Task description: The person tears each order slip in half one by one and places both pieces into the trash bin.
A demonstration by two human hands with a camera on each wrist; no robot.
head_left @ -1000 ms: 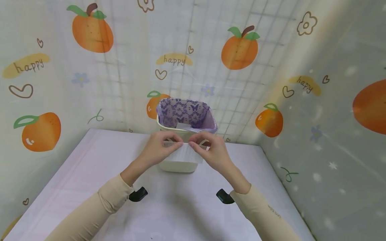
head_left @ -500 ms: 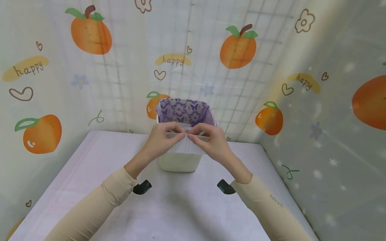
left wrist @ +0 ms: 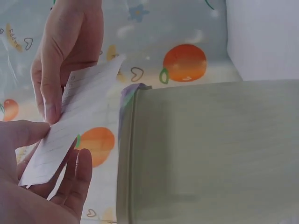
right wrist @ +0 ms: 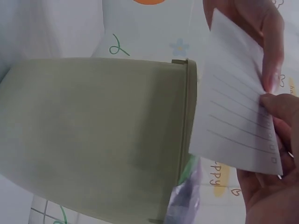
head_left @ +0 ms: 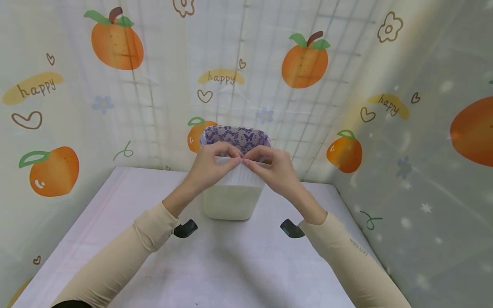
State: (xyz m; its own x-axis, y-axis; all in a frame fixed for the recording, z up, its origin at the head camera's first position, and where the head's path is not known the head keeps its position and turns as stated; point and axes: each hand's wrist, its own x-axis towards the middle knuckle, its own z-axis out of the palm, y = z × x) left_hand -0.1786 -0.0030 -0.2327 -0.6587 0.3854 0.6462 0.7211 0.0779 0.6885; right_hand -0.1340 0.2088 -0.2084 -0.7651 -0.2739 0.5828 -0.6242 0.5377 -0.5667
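Note:
Both hands pinch the top edge of a small white lined sheet of paper point(head_left: 242, 175), thumbs and fingertips meeting near its middle. My left hand point(head_left: 208, 169) grips from the left, my right hand point(head_left: 277, 171) from the right. Ruled lines and a column of little squares show on the sheet point(right wrist: 233, 107) in the right wrist view. Behind it stands a pale green bin point(head_left: 231, 203), its front rim hidden by paper and hands in the head view. A purple liner point(head_left: 235, 135) with lace and butterfly patterns lines the bin. In the left wrist view the paper hangs beside the bin's rim point(left wrist: 126, 158).
The bin stands on a white table point(head_left: 154, 265), close to a hanging curtain point(head_left: 165, 107) printed with oranges. A grey side curtain point(head_left: 420, 201) borders the table on the right. Dark wrist-worn pieces point(head_left: 185, 229) jut from both sleeves.
Both hands have moved up and away with the paper, from low in front of the bin to its rim. Their fingertips have come together. A white piece seen inside the bin is now hidden.

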